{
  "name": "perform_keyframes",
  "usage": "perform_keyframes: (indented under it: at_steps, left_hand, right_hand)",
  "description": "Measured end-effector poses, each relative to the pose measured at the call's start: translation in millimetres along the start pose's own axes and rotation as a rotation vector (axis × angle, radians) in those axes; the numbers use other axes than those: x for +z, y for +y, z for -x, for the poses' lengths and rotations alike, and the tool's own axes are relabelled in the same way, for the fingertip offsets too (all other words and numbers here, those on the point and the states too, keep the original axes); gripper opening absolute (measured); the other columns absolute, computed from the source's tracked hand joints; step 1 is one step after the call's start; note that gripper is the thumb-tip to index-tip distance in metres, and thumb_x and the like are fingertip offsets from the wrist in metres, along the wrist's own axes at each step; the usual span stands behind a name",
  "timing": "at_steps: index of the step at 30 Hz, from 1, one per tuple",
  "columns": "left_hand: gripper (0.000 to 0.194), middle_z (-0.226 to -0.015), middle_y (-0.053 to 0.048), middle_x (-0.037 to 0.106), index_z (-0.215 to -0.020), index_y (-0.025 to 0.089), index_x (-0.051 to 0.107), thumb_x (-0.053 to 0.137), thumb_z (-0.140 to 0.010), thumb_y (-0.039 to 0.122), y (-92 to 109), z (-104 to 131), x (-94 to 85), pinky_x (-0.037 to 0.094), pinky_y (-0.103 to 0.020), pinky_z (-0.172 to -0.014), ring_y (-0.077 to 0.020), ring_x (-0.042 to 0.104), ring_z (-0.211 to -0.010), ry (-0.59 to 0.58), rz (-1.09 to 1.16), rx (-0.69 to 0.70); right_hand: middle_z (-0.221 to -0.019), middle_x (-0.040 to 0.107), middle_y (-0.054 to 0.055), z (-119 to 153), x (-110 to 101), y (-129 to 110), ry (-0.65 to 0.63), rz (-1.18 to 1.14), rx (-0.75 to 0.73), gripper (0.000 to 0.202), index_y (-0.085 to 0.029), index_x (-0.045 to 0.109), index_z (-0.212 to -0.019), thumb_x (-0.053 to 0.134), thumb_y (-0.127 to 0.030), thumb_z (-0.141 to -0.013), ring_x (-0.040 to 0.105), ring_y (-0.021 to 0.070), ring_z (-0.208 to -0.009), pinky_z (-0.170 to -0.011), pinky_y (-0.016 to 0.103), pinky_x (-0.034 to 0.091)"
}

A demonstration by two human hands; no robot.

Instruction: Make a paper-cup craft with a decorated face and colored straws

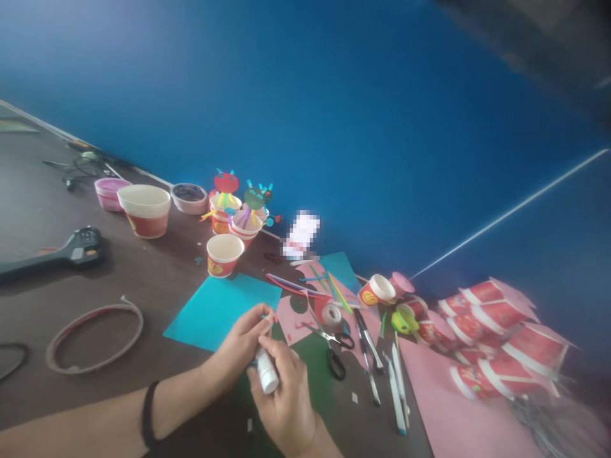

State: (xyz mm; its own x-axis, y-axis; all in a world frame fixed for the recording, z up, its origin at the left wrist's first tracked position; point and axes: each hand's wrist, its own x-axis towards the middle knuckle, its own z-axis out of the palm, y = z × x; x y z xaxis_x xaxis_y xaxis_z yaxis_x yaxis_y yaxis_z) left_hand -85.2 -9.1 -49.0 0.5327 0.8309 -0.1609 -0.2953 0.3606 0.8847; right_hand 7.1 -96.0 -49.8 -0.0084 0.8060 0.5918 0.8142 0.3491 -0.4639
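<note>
My right hand (289,391) is wrapped round a white glue stick (267,374), its far end close to the other hand. My left hand (245,334) is closed in a pinch just above it; a small reddish spot shows at its fingertips, too small to name. Below the hands lies dark green paper (310,369), and a blue sheet (224,305) is beside the left hand. Black-handled scissors (334,353) and a roll of tape (331,313) rest to the right, on pink paper with cut-out holes (293,321) and the table.
Paper cups with paper-figure heads (245,222) stand behind, near a single cup (225,254) and a cup stack (144,213). Pens (396,388) and many red cups (491,324) are at right. A coiled strip (95,337) lies left. A blue wall (305,127) closes the back.
</note>
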Motion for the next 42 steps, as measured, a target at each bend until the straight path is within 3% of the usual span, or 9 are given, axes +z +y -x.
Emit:
perform_keyframes:
  at_steps: [7,14,21,27,30,34,42]
  left_hand:
    - [0.026,-0.050,0.009,0.037,-0.077,0.019,0.046,0.053,-0.080,0.043,-1.3,-1.9,-3.0,0.021,-0.018,-0.041,-0.0060,0.028,-0.044,0.007,-0.126,0.063]
    - [0.022,-0.047,0.008,0.037,-0.075,0.019,0.045,0.048,-0.080,0.040,3.3,-0.6,1.2,0.023,-0.018,-0.040,-0.0068,0.030,-0.042,0.032,-0.242,0.071]
    - [0.016,-0.044,0.009,0.035,-0.073,0.019,0.044,0.045,-0.080,0.034,5.7,2.2,3.4,0.025,-0.019,-0.039,-0.0075,0.030,-0.041,0.027,-0.277,0.033]
    - [0.012,-0.041,0.008,0.038,-0.070,0.019,0.045,0.045,-0.078,0.028,15.2,4.9,8.3,0.025,-0.019,-0.040,-0.0076,0.034,-0.039,0.005,-0.360,-0.020]
    - [0.011,-0.041,0.008,0.037,-0.068,0.019,0.045,0.045,-0.077,0.025,15.5,3.9,9.6,0.023,-0.019,-0.039,-0.0072,0.033,-0.038,0.036,-0.348,-0.007]
    - [0.016,-0.042,0.009,0.038,-0.073,0.020,0.043,0.047,-0.080,0.033,12.1,4.6,8.7,0.026,-0.018,-0.039,-0.0076,0.033,-0.039,0.093,-0.202,0.112]
    - [0.022,-0.044,0.010,0.034,-0.078,0.020,0.045,0.052,-0.082,0.040,10.5,11.3,7.1,0.026,-0.018,-0.039,-0.0071,0.030,-0.040,0.091,-0.080,0.202]
  right_hand:
    - [-0.094,0.067,0.009,7.2,2.5,7.8,-0.076,-0.079,-0.017,0.034,-0.019,0.048,-0.122,0.048,-0.028,-0.089,0.065,0.0236,-0.085,-0.073,0.036,0.054]
    - [-0.097,0.067,0.012,10.3,-2.5,4.5,-0.003,-0.023,-0.154,0.036,-0.016,0.046,-0.124,0.047,-0.026,-0.089,0.066,0.0244,-0.086,-0.073,0.036,0.055]
    - [-0.087,0.065,0.014,9.8,-11.0,3.4,0.022,0.059,-0.273,0.035,-0.013,0.049,-0.119,0.050,-0.023,-0.086,0.064,0.0247,-0.075,-0.064,0.037,0.055]
    - [-0.074,0.064,0.010,3.3,-18.1,4.2,-0.070,0.072,-0.389,0.033,-0.012,0.050,-0.116,0.052,-0.020,-0.084,0.062,0.0217,-0.062,-0.056,0.035,0.053]
    - [-0.079,0.066,0.009,5.5,-13.9,3.4,-0.018,0.006,-0.299,0.031,-0.015,0.050,-0.115,0.051,-0.021,-0.085,0.064,0.0213,-0.070,-0.062,0.034,0.055]
    - [-0.088,0.068,0.009,9.6,-5.2,-0.8,0.051,-0.032,-0.042,0.025,-0.018,0.054,-0.111,0.051,-0.023,-0.086,0.066,0.0208,-0.078,-0.070,0.032,0.056]
    - [-0.081,0.069,0.008,8.8,-0.5,-9.2,0.051,-0.023,0.039,0.024,-0.018,0.058,-0.101,0.049,-0.036,-0.088,0.066,0.0203,-0.069,-0.063,0.031,0.057]
